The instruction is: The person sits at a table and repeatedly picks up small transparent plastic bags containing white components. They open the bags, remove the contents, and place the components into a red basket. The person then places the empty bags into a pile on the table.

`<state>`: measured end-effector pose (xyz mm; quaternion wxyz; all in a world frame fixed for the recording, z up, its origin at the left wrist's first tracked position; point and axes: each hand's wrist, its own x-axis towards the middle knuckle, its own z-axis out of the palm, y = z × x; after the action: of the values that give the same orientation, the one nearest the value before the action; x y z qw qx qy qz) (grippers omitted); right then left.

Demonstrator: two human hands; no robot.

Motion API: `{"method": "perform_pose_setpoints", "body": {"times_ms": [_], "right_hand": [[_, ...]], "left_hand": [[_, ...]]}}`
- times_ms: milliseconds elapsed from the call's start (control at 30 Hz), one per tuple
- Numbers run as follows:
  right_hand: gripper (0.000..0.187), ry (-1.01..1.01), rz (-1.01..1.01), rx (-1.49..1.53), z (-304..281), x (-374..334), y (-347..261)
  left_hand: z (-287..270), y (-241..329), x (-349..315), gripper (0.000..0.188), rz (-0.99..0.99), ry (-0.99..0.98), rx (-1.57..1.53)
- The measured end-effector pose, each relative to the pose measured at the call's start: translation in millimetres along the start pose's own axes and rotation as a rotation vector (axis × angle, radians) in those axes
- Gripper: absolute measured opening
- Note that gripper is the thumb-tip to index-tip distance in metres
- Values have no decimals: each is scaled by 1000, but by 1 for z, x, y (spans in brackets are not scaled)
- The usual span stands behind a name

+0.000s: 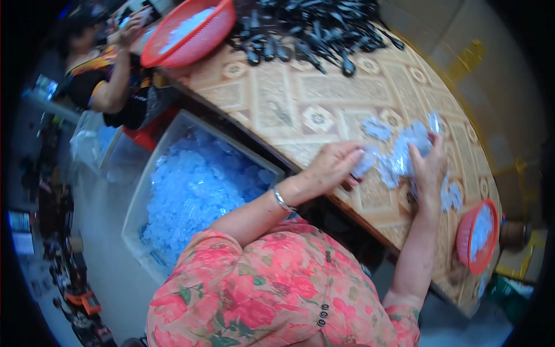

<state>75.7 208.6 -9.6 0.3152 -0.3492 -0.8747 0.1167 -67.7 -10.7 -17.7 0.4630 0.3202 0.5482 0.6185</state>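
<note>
My left hand [336,165] is over the table's near edge, with thumb and fingers pinched on a small clear plastic piece [365,162]. To its right, my right hand [429,168] has its thumb and fingers curled about a clear plastic cluster [411,147] on the tabletop. How many pieces it grips I cannot make out. A loose clear plastic piece [377,128] lies beyond my hands, and more bluish-clear bits [451,195] lie beside my right wrist. The exact kind of these pieces is too blurred to tell.
On the patterned table [277,98], many black spoon-shaped parts [318,34] are heaped at the far side. A red basket [191,37] stands far left; a smaller one [471,243] sits right. Left of me is a bin [136,202] of clear pieces. A co-worker [110,81] is at far left.
</note>
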Motion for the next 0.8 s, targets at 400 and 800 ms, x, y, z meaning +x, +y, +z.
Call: {"method": "perform_pose_setpoints", "body": {"times_ms": [400,800], "right_hand": [[36,131,-89,462,-42,-16,-56],[41,-30,-270,380,-63,-88,-75]], "left_hand": [[16,20,-1,47,-59,-199,-578],[38,20,-17,47,31,-197,-440]]}}
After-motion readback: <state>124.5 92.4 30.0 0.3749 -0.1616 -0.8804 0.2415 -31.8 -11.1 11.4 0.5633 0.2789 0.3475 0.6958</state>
